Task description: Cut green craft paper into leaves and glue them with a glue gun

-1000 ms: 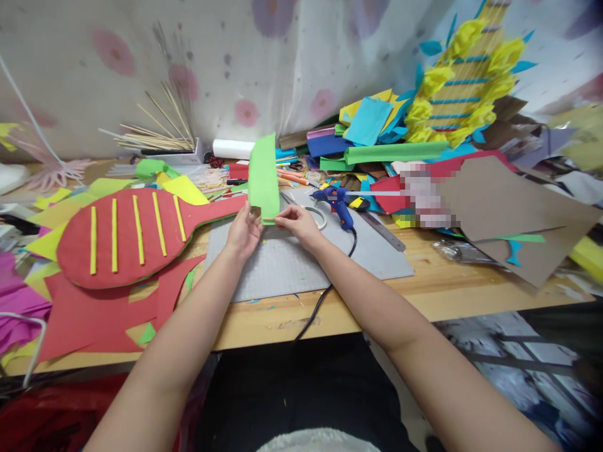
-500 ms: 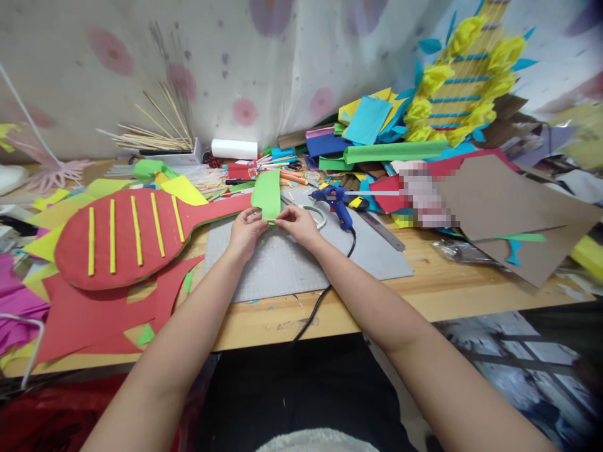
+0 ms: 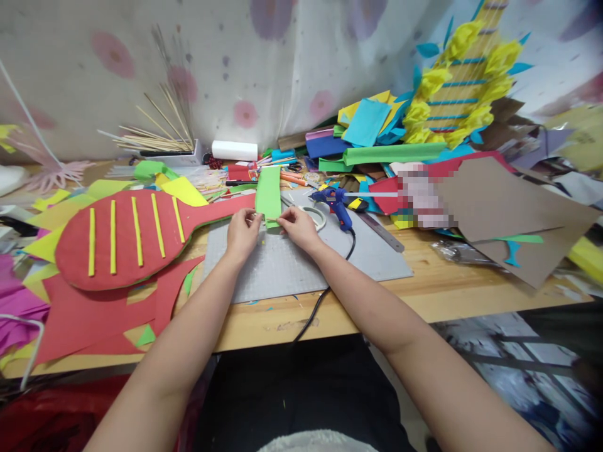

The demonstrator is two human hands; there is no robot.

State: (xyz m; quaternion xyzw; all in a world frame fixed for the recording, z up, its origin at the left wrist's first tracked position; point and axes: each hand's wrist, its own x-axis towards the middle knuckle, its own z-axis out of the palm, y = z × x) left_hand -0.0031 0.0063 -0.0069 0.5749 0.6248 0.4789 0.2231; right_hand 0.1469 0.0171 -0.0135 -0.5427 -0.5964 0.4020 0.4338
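A green strip (image 3: 269,188) of foam or paper stands out in front of me, its lower edge between my two hands. My left hand (image 3: 244,233) is closed in a pinch at the strip's lower left corner. At the lower right corner, my right hand (image 3: 299,228) pinches with thumb and forefinger. A thin pale line runs across the strip between my fingertips; I cannot tell what it is. Left of the strip lies a red guitar-like shape (image 3: 127,238) with yellow bars, its neck reaching behind my left hand. Beneath my hands is a grey cutting mat (image 3: 315,267).
A blue glue gun (image 3: 336,204) with a black cord lies right of my hands. Beside it are a tape roll (image 3: 320,218) and a metal ruler (image 3: 380,231). Red scraps (image 3: 89,317) lie front left. Brown sheets (image 3: 509,201) and a yellow-flowered guitar shape (image 3: 455,94) stand right.
The strip's lower end has come slightly toward me and straightened. My left fingers have drawn a little left, apart from the right ones.
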